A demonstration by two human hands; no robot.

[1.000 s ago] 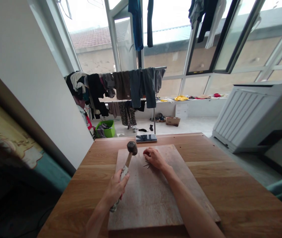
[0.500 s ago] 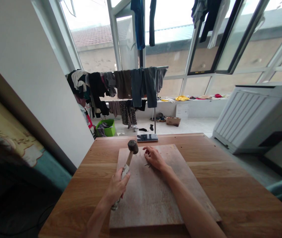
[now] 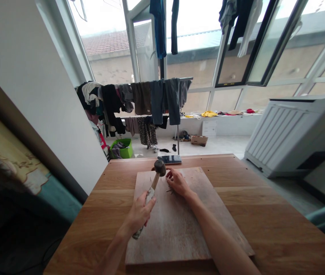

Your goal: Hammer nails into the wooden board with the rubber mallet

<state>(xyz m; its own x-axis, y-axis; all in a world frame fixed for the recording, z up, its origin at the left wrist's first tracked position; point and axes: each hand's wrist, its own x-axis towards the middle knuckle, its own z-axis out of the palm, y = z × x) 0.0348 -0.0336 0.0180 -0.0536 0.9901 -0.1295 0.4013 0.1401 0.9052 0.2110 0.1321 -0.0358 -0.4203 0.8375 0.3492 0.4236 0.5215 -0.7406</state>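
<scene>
My left hand (image 3: 139, 212) is wrapped round the worn, whitish grip of a mallet (image 3: 155, 180). The mallet's dark head hangs over the far part of a wooden board (image 3: 174, 229), and I cannot tell whether it touches anything. Just right of the head, my right hand (image 3: 177, 182) rests on the board with fingers apart, its fingertips partly hidden behind the head. A thin nail (image 3: 150, 178) stands upright in the board left of the head; another stands just under it. Several loose nails (image 3: 169, 190) lie beside the right hand.
The board lies on a wooden table (image 3: 265, 214). A phone (image 3: 170, 159) lies at the table's far edge. Beyond are a laundry rack (image 3: 185, 79) with clothes, a green basket (image 3: 126, 151), a cardboard box (image 3: 199, 140) and a white ribbed appliance (image 3: 279, 130).
My left hand has moved the mallet a little to the right, so its head now overlaps the right fingertips in view. The right hand stays nearly in place, its index finger stretched further left.
</scene>
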